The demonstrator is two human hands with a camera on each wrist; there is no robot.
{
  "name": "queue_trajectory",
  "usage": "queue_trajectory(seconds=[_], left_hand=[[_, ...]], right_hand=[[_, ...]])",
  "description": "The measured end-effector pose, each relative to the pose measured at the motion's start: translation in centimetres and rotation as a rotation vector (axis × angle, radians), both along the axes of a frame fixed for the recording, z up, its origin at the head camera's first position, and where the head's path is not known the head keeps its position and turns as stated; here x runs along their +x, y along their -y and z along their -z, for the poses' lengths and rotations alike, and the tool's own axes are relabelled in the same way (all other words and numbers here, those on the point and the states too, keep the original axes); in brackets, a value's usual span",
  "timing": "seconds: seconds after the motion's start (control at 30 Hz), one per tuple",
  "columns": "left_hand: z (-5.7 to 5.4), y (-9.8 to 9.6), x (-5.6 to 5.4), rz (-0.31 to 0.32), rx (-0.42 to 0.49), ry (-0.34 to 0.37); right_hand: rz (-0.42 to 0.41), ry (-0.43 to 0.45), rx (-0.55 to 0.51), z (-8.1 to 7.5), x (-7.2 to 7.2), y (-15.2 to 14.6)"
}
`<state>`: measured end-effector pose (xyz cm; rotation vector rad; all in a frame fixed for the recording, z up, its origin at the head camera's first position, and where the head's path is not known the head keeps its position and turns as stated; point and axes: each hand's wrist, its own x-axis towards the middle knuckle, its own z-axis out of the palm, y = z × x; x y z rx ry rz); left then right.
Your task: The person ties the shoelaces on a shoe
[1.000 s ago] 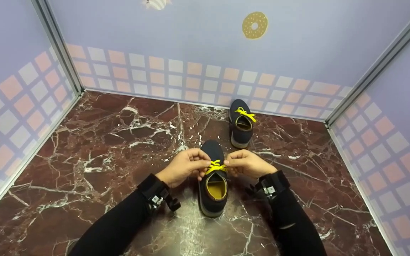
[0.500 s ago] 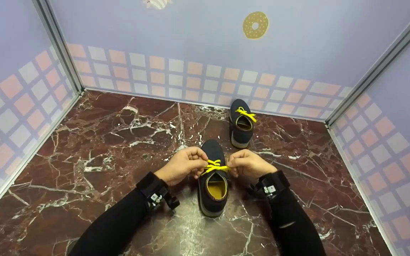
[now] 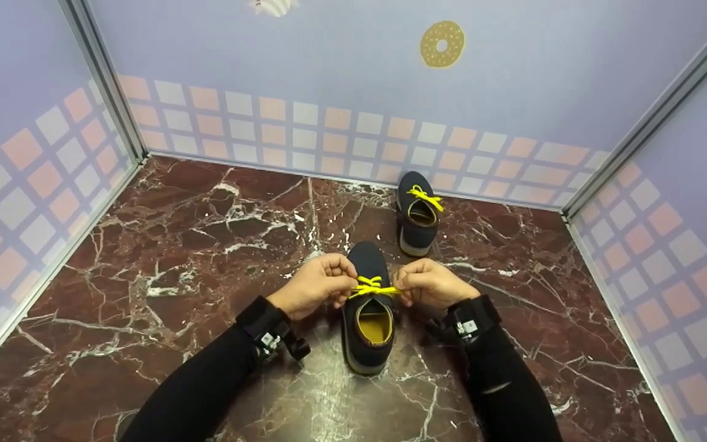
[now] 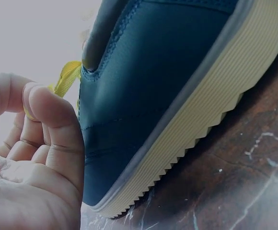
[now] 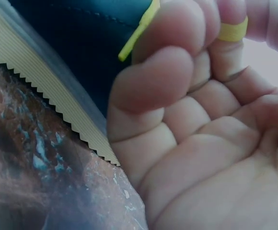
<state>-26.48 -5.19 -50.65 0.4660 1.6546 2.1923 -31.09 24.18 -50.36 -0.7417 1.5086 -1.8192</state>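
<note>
A dark navy shoe (image 3: 367,260) with a mustard insole stands on the floor, toe pointing away from me. Across its tongue lies a yellow shoelace (image 3: 370,290), crossed and looped in a bow shape. My left hand (image 3: 315,286) pinches the lace between thumb and forefinger at the shoe's left side; the left wrist view shows the yellow lace (image 4: 68,76) running from those fingertips to the shoe. On the opposite side my right hand (image 3: 433,283) pinches another part of the lace. In the right wrist view a yellow loop (image 5: 233,31) passes by its curled fingers and a lace tip (image 5: 124,51) hangs free.
A matching shoe (image 3: 416,236) with its yellow lace tied in a bow stands farther back, to the right, near the back wall (image 3: 353,73). Side walls (image 3: 16,184) enclose the brown marbled floor (image 3: 206,258) on left and right.
Both hands have drawn slightly apart, the left one to the left and the right one to the right, pulling the lace into a wider, straighter line across the shoe.
</note>
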Motion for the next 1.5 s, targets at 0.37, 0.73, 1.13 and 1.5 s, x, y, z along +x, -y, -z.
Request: queue_trajectory(seconds=[0.37,0.73,1.13,1.5], left_hand=[[0.08,0.02,-0.06,0.009,0.01,0.013],[0.13,0.28,-0.17,0.004,0.024,0.017],[0.05,0.49,-0.2,0.007,-0.186,-0.158],[0.09,0.13,0.0,-0.017,-0.351,-0.316]], right_hand=[[-0.01,-0.021,0.009,-0.26,0.05,-0.19],[-0.024,-0.008,-0.011,-0.15,-0.17,-0.33],[-0.036,-0.041,-0.096,0.16,-0.66,-0.18],[0.015,-0.021,-0.062,0.51,-0.3,0.17]])
